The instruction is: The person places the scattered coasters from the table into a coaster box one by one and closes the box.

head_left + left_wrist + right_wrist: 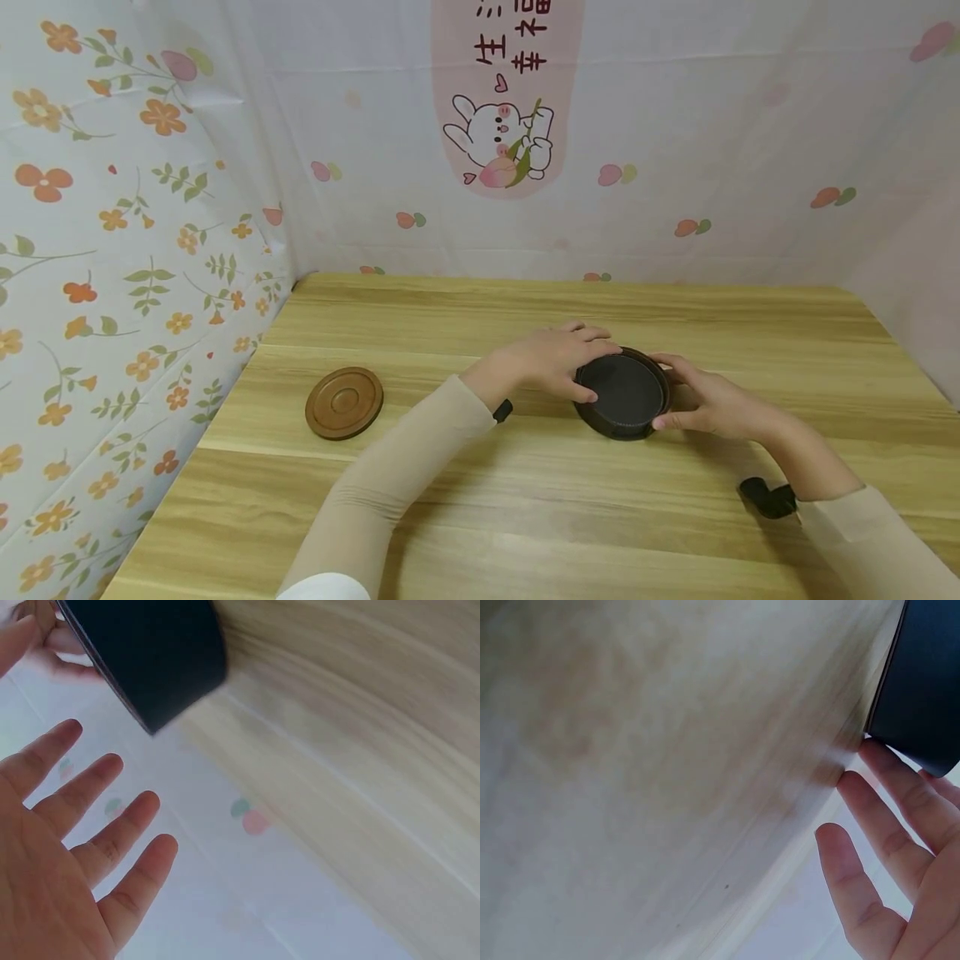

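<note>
A black round case with a raised rim is on the wooden table, right of the middle. My right hand holds it at its right side, thumb at the near rim and fingers round the back. In the right wrist view, fingertips meet the case's lower edge. Over its left side spreads my left hand, its thumb overlapping the dark inside in the head view. The left wrist view has those fingers straight and apart, with a gap between them and the case's wall.
A brown round coaster with ring grooves lies on the left of the table. Black straps show at the wrists. Patterned cloth hangs behind the table and along its left side.
</note>
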Available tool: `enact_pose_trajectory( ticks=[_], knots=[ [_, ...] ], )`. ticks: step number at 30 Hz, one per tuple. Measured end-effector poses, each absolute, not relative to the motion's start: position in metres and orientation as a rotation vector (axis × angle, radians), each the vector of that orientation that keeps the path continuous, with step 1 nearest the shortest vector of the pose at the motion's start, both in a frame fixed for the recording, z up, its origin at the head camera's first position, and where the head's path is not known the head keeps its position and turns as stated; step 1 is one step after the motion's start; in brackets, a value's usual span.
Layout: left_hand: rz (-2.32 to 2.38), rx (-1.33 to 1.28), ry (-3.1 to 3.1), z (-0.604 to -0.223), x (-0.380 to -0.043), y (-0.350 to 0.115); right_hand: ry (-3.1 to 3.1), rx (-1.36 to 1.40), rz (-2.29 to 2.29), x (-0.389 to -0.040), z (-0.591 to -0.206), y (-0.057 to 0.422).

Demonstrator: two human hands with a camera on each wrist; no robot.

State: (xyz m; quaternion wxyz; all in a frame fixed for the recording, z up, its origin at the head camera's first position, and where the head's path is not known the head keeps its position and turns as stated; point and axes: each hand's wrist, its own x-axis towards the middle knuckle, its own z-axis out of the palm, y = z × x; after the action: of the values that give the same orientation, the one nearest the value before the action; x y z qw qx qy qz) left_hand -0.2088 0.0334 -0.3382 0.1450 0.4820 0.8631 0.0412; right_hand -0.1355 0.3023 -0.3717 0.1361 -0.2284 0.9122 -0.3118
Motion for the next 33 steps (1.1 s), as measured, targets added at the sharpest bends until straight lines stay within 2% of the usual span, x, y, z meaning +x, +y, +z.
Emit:
enact_pose_trajectory(
  ticks=[13, 33],
  knots=[
    [0.203, 1.329, 2.616, -0.327, -0.219, -0.020, 2.643, -0.662, -0.902, -0.138, -0.373, 0.304],
    [0.262, 1.217, 2.775, -0.328, -0.205, -0.082, 2.632, -0.673, -0.906, -0.136, -0.374, 0.304]
  ],
)
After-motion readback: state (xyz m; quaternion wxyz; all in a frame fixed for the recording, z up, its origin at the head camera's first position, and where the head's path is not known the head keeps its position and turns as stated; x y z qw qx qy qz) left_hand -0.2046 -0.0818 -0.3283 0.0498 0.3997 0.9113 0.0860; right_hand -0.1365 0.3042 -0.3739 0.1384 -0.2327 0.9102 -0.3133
